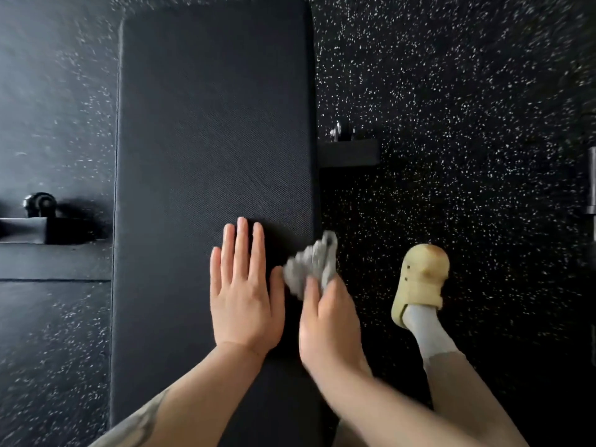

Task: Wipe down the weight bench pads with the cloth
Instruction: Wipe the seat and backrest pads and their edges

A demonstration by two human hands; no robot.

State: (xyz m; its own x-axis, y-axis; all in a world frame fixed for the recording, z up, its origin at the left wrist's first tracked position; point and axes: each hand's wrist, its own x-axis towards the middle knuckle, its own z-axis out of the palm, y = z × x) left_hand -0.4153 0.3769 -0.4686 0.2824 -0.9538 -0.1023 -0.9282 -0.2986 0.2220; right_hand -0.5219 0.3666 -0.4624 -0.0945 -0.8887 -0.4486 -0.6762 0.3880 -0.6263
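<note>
The long black bench pad (209, 124) runs from the bottom of the view to the top. My left hand (243, 291) lies flat on it, fingers straight and together, palm down. Just to its right, my right hand (329, 321) grips a crumpled grey cloth (311, 261) at the pad's right edge. The cloth is blurred and bunched above my fingers, partly hanging past the edge.
Black speckled rubber floor (451, 91) surrounds the bench. A frame foot with a bolt (348, 150) sticks out on the right, another foot with a wheel (38, 217) on the left. My foot in a yellow clog (422, 282) stands right of the bench.
</note>
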